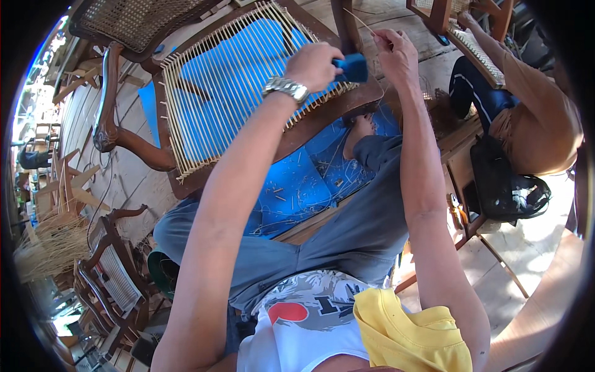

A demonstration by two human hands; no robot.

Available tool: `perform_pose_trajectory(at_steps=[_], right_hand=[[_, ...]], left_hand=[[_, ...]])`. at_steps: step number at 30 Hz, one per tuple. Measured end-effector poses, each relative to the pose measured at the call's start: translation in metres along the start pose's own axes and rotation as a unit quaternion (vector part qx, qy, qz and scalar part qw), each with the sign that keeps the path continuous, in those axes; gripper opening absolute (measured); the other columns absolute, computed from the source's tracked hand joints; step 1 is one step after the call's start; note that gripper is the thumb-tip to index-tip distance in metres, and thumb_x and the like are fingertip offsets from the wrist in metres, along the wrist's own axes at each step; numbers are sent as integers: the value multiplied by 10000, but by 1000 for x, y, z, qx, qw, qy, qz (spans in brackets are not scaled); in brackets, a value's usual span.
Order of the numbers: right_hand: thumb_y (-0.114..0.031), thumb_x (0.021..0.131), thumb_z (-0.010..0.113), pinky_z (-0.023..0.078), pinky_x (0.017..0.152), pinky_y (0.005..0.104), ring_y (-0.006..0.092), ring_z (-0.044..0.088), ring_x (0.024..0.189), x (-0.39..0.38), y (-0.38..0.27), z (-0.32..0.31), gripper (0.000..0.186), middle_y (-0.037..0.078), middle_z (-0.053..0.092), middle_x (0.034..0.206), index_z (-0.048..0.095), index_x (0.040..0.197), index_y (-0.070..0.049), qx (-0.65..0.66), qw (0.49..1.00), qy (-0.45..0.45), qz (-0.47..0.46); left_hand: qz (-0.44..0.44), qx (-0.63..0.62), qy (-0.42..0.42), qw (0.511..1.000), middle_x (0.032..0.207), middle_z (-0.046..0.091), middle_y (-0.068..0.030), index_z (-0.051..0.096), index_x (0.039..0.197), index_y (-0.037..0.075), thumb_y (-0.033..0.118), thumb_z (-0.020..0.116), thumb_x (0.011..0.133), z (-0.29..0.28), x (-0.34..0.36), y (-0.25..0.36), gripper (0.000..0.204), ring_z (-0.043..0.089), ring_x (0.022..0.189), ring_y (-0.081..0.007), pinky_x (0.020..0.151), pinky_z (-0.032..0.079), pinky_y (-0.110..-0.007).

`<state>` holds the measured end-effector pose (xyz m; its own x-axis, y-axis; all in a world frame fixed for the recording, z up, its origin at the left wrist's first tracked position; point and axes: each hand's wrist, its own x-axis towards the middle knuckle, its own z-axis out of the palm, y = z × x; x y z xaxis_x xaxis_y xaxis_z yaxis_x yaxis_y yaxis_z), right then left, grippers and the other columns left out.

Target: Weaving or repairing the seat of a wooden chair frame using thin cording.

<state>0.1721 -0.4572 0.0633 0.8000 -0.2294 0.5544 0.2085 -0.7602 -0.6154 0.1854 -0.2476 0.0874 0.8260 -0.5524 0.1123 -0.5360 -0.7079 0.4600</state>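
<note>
A dark wooden chair lies before me, its seat frame strung with many pale cane strands running side by side. Over the seat's right part, my left hand is closed on a dark blue block-like thing, whose exact kind I cannot make out. My right hand is raised just right of the frame, its fingers pinching a thin cane strand that points up and left. Blue sheeting shows through the gaps between the strands.
Cane scraps litter the blue mat below the seat. At right, another person sits by a second chair frame, near a black bag. More chairs and a cane bundle stand at left.
</note>
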Motion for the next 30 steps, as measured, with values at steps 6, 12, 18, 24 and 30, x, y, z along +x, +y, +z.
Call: perform_pose_trajectory(at_steps=[6, 12, 18, 24, 30], right_hand=[[-175, 904, 667, 484, 733, 315, 227, 606, 788, 3, -5, 2, 156, 88, 622, 849, 724, 1034, -112, -13, 999, -20, -25], [-165, 907, 644, 492, 770, 351, 263, 623, 844, 2, -18, 10, 145, 106, 638, 888, 721, 1017, -112, 12, 998, -53, -40], [-175, 920, 647, 489, 748, 293, 186, 620, 804, 7, -9, 12, 150, 70, 643, 870, 722, 1043, -134, -3, 996, -59, -67], [-202, 928, 641, 491, 753, 303, 192, 625, 806, 4, -28, 28, 167, 73, 637, 865, 714, 1059, -128, 6, 992, -97, -76], [-214, 931, 636, 489, 760, 310, 206, 625, 809, 3, -43, 43, 169, 82, 630, 871, 708, 1056, -125, 12, 988, -128, -87]], left_hand=[[-56, 28, -139, 988, 948, 717, -162, 741, 1056, 120, 270, 679, 824, 20, 47, -17, 284, 691, 872, -313, 777, 534, -409], [-185, -93, -221, 953, 882, 728, -143, 743, 1045, 113, 288, 689, 832, 16, 21, -39, 281, 699, 762, -284, 686, 535, -400], [-162, -97, -99, 977, 803, 727, -112, 739, 1075, 98, 301, 745, 811, -4, -53, -62, 333, 679, 638, -218, 645, 540, -360], [-52, 17, -69, 996, 875, 710, -124, 733, 996, 86, 279, 752, 815, -37, -128, -109, 265, 679, 791, -276, 690, 515, -414], [-185, 29, 17, 982, 1016, 680, -161, 714, 1056, 83, 189, 732, 816, -83, -162, -80, 262, 639, 927, -347, 809, 492, -432]])
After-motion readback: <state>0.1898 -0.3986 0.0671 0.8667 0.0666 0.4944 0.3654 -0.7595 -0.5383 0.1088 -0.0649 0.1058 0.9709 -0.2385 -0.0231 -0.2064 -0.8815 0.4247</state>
